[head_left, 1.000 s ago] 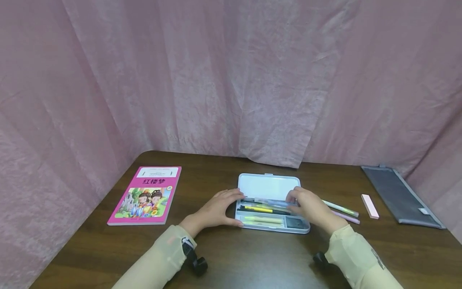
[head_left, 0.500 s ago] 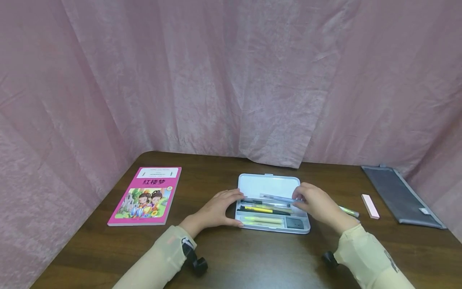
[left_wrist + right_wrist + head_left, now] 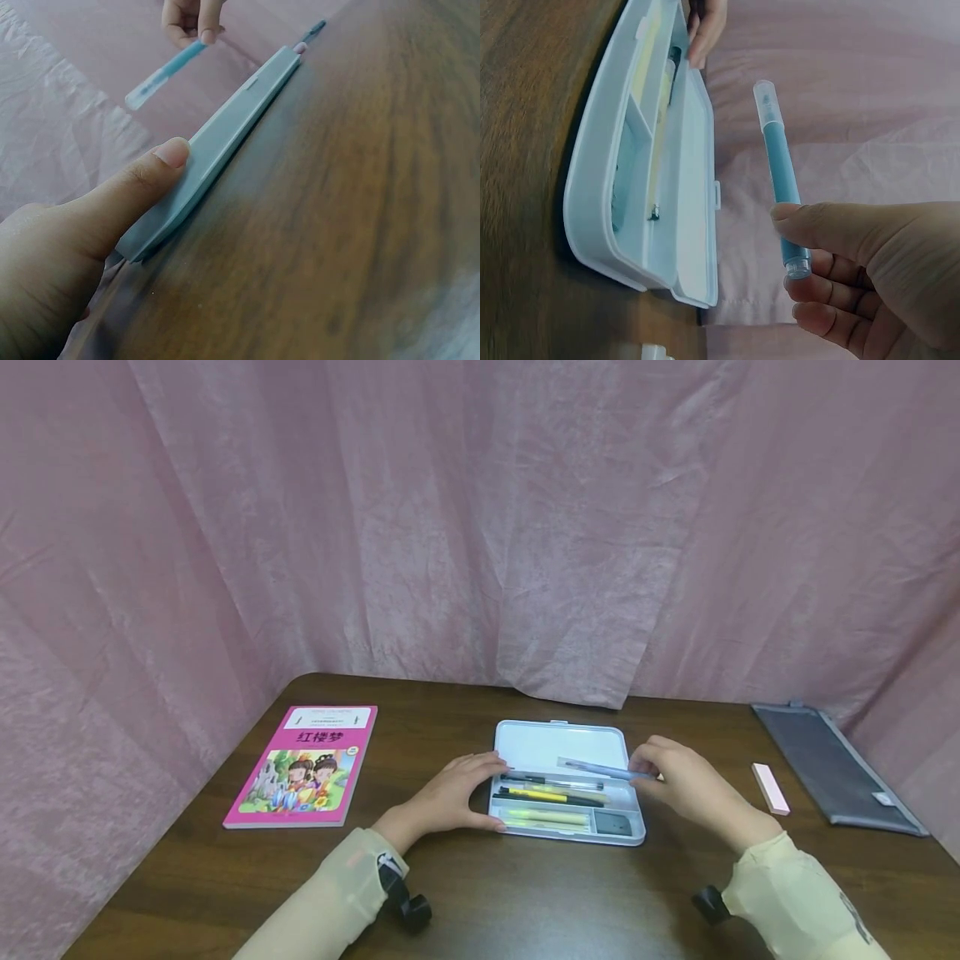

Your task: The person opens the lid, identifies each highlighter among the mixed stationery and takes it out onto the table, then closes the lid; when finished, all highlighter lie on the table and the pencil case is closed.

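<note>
An opened light-blue pencil case [image 3: 558, 745] lies on the table with its lid folded back. My left hand [image 3: 448, 795] grips its left end, thumb on the front wall and fingers toward the back. Between thumb and fingers, my right hand [image 3: 684, 781] pinches a blue pen [image 3: 781, 165] with a clear cap. That pen is held above the case's right side, its capped end pointing left. Inside the case lie a yellow-and-black pen [image 3: 551, 796], other slim pens, pale-yellow pens [image 3: 547, 817] in the front tray, and a dark rectangular block [image 3: 612, 823] in the small compartment.
A pink book [image 3: 300, 768] lies at the left. To the right are a pale-pink bar [image 3: 770, 789] and a grey zip pouch [image 3: 836, 768]. The right forearm hides the table spot beside the case. A pink curtain [image 3: 480, 527] hangs behind the table.
My right hand has lifted the blue pen out of the case and moved right with it. Its forearm now covers the pens lying beside the case. The left hand stays put.
</note>
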The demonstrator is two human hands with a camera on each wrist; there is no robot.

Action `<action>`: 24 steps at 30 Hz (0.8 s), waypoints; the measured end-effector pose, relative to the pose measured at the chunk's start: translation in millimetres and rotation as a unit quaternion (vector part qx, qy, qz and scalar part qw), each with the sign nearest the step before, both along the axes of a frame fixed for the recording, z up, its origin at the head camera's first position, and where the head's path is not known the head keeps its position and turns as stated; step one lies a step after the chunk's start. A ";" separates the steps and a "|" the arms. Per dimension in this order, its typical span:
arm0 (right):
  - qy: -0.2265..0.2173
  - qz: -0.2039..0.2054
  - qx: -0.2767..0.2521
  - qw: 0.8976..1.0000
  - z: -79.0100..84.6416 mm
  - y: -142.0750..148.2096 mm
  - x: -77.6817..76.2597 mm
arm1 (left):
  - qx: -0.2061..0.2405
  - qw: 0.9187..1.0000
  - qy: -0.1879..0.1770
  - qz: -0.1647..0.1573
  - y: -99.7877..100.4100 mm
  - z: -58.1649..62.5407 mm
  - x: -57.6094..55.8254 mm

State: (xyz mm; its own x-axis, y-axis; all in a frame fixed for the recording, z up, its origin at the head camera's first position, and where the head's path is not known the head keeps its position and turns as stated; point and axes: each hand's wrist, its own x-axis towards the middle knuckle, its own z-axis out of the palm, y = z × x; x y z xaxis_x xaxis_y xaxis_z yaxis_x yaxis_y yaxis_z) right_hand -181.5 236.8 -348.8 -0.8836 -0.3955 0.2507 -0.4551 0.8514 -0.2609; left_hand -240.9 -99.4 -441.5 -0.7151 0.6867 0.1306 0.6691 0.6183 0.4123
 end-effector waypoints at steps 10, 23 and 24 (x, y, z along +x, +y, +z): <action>-0.003 -0.030 0.003 1.000 4.3 17.6 11.4 | 0.003 1.000 -0.006 -0.003 -0.2 2.6 0.7; 0.038 -0.041 -0.006 0.998 -4.4 44.0 22.6 | 0.003 1.000 -0.008 -0.003 -0.6 3.9 1.4; 0.044 -0.040 -0.006 0.998 -5.6 45.9 23.4 | 0.003 1.000 -0.008 -0.003 -0.6 4.0 1.6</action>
